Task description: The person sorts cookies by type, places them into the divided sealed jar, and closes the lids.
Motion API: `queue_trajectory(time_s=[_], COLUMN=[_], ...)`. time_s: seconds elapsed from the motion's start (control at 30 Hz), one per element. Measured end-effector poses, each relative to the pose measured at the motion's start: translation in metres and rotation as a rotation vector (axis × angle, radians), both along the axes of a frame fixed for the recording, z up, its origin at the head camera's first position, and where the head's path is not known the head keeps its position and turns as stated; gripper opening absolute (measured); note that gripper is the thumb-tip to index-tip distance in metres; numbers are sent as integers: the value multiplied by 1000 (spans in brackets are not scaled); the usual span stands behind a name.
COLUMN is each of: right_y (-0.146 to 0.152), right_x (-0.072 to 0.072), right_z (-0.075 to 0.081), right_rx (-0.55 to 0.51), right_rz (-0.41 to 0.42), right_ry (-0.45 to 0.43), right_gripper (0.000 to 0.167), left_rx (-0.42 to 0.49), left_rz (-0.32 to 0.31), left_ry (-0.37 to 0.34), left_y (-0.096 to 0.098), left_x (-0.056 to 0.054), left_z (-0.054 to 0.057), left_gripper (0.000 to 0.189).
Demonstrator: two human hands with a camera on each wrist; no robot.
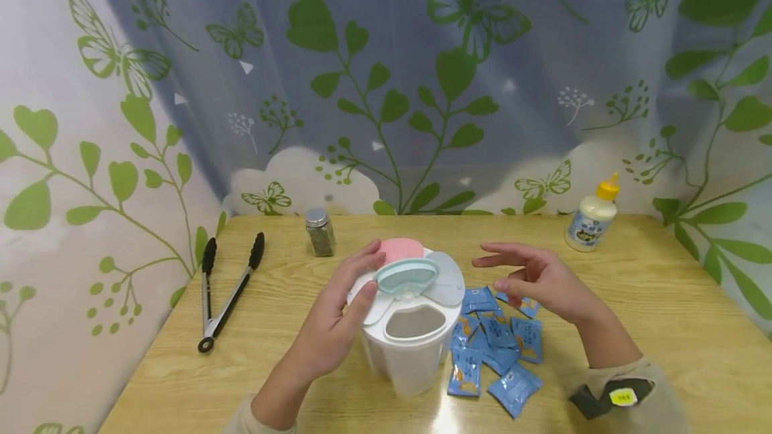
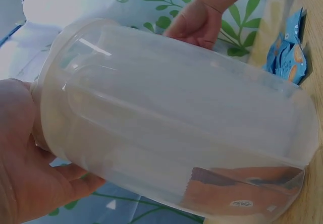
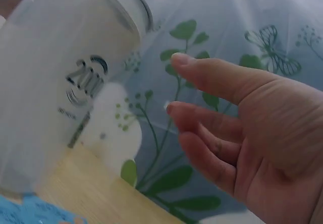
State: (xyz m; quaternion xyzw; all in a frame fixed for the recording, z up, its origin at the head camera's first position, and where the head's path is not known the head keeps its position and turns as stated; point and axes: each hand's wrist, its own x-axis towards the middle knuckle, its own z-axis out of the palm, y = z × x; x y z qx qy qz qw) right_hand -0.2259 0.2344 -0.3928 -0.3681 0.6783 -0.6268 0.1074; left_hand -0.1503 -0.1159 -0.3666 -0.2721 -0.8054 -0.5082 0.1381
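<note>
A translucent food storage container (image 1: 413, 370) with a white lid stands upright on the table. One teal flap (image 1: 407, 278) on the lid is raised, leaving the front opening (image 1: 416, 323) uncovered. My left hand (image 1: 338, 313) grips the lid's left side, thumb on top and fingers around the far edge. Through the wall, the left wrist view shows an orange-brown packet (image 2: 242, 191) at the bottom. My right hand (image 1: 539, 280) hovers with loosely bent fingers, holding nothing, over a pile of small blue snack packets (image 1: 497, 329) right of the container.
Black-tipped tongs (image 1: 229, 300) lie spread at the left. A small jar (image 1: 320, 233) with a silver cap, filled with dried herbs, stands behind the container. Back right is a bottle (image 1: 592, 220) with a yellow nozzle. A leaf-patterned curtain (image 1: 386, 72) hangs behind the table.
</note>
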Motion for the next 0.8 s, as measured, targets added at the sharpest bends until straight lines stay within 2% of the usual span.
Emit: queue_trajectory(time_s=[0.13,0.23,0.37,0.5,0.67,0.8], right_y=[11,18,28,37,49,56], right_x=[-8,-14,-21,-29,-32,-32], right_z=[-10,-19,-33,-45,-60,-70], right_rx=[56,102,150,207,261,316], right_rz=[-38,-82,-131,-199,-238,-267], right_ry=[-31,-39,-78,-119,-156,-135], right_gripper=[56,56,58,60,64,71], left_rx=[40,36,41,76,101,106], left_rz=[-27,-39,-69,-99,-109,-108], left_ry=[-68,-91,-110,-157,-214,-234], left_y=[0,-2,-4,-4,-3,-4], left_x=[0,0,-2,-3,-2,1], left_z=[1,2,2,2,1,-1], left_gripper=[35,35,42,49,46,43])
